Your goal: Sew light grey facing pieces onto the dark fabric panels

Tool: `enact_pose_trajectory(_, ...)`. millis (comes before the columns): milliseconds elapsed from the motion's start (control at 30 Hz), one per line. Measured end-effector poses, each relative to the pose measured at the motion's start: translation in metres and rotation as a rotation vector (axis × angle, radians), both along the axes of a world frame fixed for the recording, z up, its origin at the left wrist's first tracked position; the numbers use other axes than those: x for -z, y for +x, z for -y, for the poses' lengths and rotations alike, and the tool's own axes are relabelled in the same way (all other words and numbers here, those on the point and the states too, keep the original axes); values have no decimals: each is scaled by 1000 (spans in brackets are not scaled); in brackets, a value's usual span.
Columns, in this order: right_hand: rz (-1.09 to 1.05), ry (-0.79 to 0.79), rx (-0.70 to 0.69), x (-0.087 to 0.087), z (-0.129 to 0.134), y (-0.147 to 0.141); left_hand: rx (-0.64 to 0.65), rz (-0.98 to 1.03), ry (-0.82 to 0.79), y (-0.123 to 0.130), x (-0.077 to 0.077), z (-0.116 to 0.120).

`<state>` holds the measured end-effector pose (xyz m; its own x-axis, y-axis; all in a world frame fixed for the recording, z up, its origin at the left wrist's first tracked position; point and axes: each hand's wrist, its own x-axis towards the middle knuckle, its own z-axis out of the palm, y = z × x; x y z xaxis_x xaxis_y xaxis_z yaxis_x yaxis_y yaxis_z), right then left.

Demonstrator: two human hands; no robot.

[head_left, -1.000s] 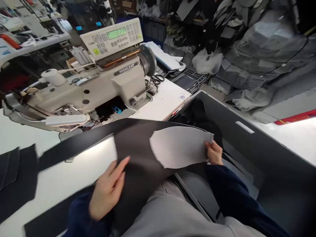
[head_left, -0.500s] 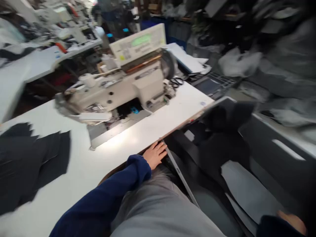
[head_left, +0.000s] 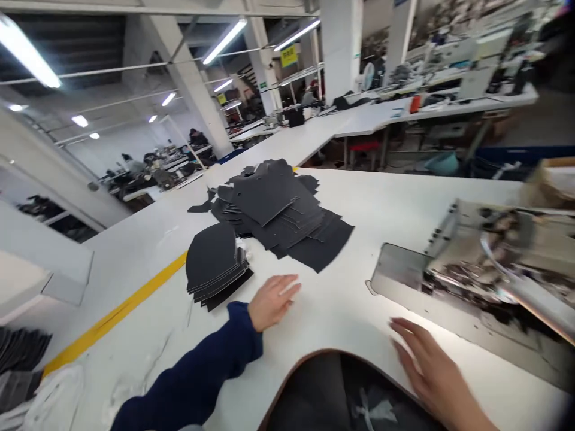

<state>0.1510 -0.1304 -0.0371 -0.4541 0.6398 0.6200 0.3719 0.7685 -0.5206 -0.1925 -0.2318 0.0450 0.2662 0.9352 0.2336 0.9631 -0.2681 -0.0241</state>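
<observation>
My left hand (head_left: 273, 301) is over the white tabletop, fingers stretched and apart, holding nothing. Just left of it lies a stack of dark, rounded cut pieces (head_left: 212, 258). Beyond it spreads a larger, uneven pile of dark cut pieces (head_left: 278, 200), a short way from my fingertips. My right hand (head_left: 429, 365) hovers at the near side of the table, also empty with its fingers apart. In front of it stands a sewing machine (head_left: 539, 257) with a metal bed plate (head_left: 399, 269).
Between my hands, a curved brown edge (head_left: 332, 352) borders dark material at the bottom. Yellow tape (head_left: 117, 311) runs along the table's left. A cardboard box (head_left: 550, 182) is at the right. White material (head_left: 56, 389) and stacked dark pieces (head_left: 22, 350) sit lower left.
The view has swung left from the machine and the bin to the tabletop. My left hand has left the table's edge; my right hand has come up from the lower right.
</observation>
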Motion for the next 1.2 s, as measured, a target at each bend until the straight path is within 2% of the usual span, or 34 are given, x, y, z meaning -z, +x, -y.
enact_pose_trajectory(67,205,172,-182,-18,-31,-80,-227,-55,64,-61,-10,19)
enact_pose_trajectory(167,338,366,-295,-43,-70,-205,-604,-98,71,-137,-12,43)
enact_pose_trajectory(233,410,473,-306,-56,-92,-278,-771,-61,6,-169,-6,52)
enact_pose_trajectory(300,476,572,-295,-66,-112,-338,-820,-7,-53,-186,0,56)
enact_pose_trajectory(367,548,635,-261,-75,-131,-384,-816,22,-81,-192,2,56)
enact_pose_trajectory(433,640,632,-214,-82,-148,-417,-810,39,-106,-194,-2,55)
enact_pose_trajectory(533,761,564,-209,-95,-172,-447,-819,103,-165,-199,-10,54)
enact_pose_trajectory(600,808,528,-250,-105,-186,-454,-828,170,-202,-204,-15,55)
enact_pose_trajectory(700,867,485,-300,-115,-200,-442,-799,283,-260,-213,-21,58)
enact_pose_trajectory(800,909,451,-316,-105,-201,-401,-773,410,-300,-222,-28,64)
enact_pose_trajectory(900,898,424,-293,-68,-185,-330,-713,598,-369,-233,-33,71)
enact_pose_trajectory(1000,737,478,-319,-22,-158,-237,-616,695,-487,-245,-40,75)
enact_pose_trajectory(1067,629,545,-276,0,-135,-171,-590,602,-563,-250,-50,71)
enact_pose_trajectory(1100,600,563,-273,7,-124,-138,-617,499,-574,-249,-58,66)
enact_pose_trajectory(1133,584,571,-263,12,-113,-107,-667,361,-549,-246,-68,58)
enact_pose_trajectory(1200,567,574,-246,18,-92,-48,-724,31,-386,-226,-93,34)
